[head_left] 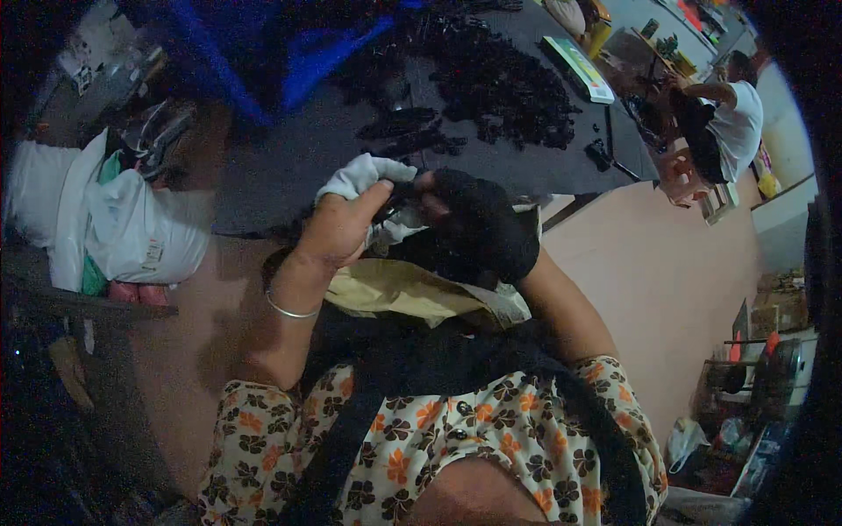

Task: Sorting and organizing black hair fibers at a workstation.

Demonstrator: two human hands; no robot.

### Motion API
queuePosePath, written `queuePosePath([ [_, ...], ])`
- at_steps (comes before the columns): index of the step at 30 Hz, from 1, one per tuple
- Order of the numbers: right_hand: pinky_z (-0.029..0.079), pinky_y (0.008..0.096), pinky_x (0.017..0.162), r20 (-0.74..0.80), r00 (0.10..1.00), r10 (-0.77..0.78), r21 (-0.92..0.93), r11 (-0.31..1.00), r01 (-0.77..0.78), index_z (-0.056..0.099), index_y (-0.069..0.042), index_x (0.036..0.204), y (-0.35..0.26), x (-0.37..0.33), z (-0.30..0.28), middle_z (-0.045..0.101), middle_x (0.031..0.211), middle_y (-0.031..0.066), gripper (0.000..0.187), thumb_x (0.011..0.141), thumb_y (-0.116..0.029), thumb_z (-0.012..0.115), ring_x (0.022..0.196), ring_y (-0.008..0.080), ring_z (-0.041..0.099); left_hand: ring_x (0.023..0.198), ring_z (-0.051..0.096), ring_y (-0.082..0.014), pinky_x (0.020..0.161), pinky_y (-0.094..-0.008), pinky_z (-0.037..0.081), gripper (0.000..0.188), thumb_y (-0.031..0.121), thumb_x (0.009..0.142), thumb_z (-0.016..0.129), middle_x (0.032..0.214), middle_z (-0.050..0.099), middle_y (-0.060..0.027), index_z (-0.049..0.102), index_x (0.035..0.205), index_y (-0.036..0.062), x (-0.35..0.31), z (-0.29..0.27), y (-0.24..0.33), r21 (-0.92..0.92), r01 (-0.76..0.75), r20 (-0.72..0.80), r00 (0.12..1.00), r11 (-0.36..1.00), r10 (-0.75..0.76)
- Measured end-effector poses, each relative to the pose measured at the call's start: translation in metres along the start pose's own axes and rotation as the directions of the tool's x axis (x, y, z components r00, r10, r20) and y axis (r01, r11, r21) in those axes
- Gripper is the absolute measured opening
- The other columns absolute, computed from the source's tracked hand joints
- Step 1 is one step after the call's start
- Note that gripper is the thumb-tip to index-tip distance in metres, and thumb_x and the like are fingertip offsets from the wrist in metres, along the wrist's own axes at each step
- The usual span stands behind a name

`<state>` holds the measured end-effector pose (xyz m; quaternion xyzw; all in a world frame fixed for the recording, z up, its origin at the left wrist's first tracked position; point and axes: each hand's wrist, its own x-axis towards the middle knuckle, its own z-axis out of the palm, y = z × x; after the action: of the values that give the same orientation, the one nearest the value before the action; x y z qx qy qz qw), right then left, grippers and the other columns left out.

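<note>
My left hand (349, 217) has white cloth over its fingers, with the thumb bare. My right hand (478, 215) wears a black glove that leaves fingertips uncovered. Both hands meet above the near edge of a dark table (272, 188), fingers closed on a small dark part (405, 189) whose shape is mostly hidden. Just below them, an open pale yellow sack (395, 287) lies across my lap. Beyond my fingers, several slim black parts (408, 131) rest on the tabletop, beside a big heap of small black pieces (509, 92).
A green and white box (577, 70) lies at the table's far right, near a black-handled tool (614, 162). Stuffed white bags (145, 228) stand at left. Blue sheeting (324, 61) hangs over the far left. Another person (732, 123) sits at far right. Shelving (754, 377) stands lower right.
</note>
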<state>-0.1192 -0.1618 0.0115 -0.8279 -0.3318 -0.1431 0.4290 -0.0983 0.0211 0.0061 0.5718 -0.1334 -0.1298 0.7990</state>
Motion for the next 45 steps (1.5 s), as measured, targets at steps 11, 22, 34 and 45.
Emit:
queuePosePath([
  [11, 0.047, 0.0366, 0.066, -0.015, 1.0, -0.002, -0.125, 0.992, 0.0, 0.056, -0.002, 0.096, -0.012, -0.011, -0.006, 0.059, 0.086, 0.0172, 0.027, 0.077, -0.019, 0.061, 0.077, 0.0329, 0.059, 0.085, 0.055, -0.01, 0.073, -0.0232, 0.047, 0.025, 0.001, 0.086, 0.044, 0.105, 0.056, -0.0072, 0.051, 0.11, 0.001, -0.017, 0.002, 0.007, -0.175, 0.113, 0.135, 0.987, 0.978, -0.09],
  [22, 0.045, 0.0388, 0.067, 0.143, 0.979, -0.146, -0.39, 0.901, 0.191, 0.06, -0.008, 0.079, -0.009, -0.006, -0.011, 0.06, 0.086, 0.0108, 0.025, 0.062, -0.025, 0.066, 0.078, 0.029, 0.057, 0.085, 0.052, -0.0074, 0.073, -0.0214, 0.045, 0.027, 0.002, 0.084, 0.05, 0.103, 0.057, -0.0037, 0.052, 0.111, 0.0007, -0.03, 0.016, 0.015, 0.294, 0.003, 0.085, 0.996, 0.956, -0.03],
  [34, 0.045, 0.0381, 0.065, -0.043, 0.98, 0.193, 0.081, 0.979, -0.189, 0.058, -0.002, 0.083, -0.001, -0.014, 0.008, 0.059, 0.083, 0.0164, 0.032, 0.067, -0.027, 0.068, 0.074, 0.0302, 0.058, 0.078, 0.059, -0.0146, 0.065, -0.0259, 0.049, 0.023, 0.0, 0.082, 0.05, 0.098, 0.059, -0.0085, 0.054, 0.104, -0.0014, -0.037, 0.022, 0.001, 0.375, -0.095, 0.025, 0.995, 0.922, 0.092],
  [45, 0.046, 0.0345, 0.062, 0.253, 0.932, 0.259, -0.219, 0.954, -0.205, 0.06, -0.005, 0.087, 0.007, -0.006, -0.02, 0.059, 0.075, 0.0138, 0.022, 0.073, -0.02, 0.064, 0.067, 0.0249, 0.058, 0.086, 0.056, -0.032, 0.073, -0.0375, 0.047, 0.026, 0.008, 0.066, 0.061, 0.102, 0.058, -0.0122, 0.064, 0.092, 0.0141, -0.006, 0.004, 0.03, 0.857, -0.515, 0.472, 0.811, 0.038, 0.346],
])
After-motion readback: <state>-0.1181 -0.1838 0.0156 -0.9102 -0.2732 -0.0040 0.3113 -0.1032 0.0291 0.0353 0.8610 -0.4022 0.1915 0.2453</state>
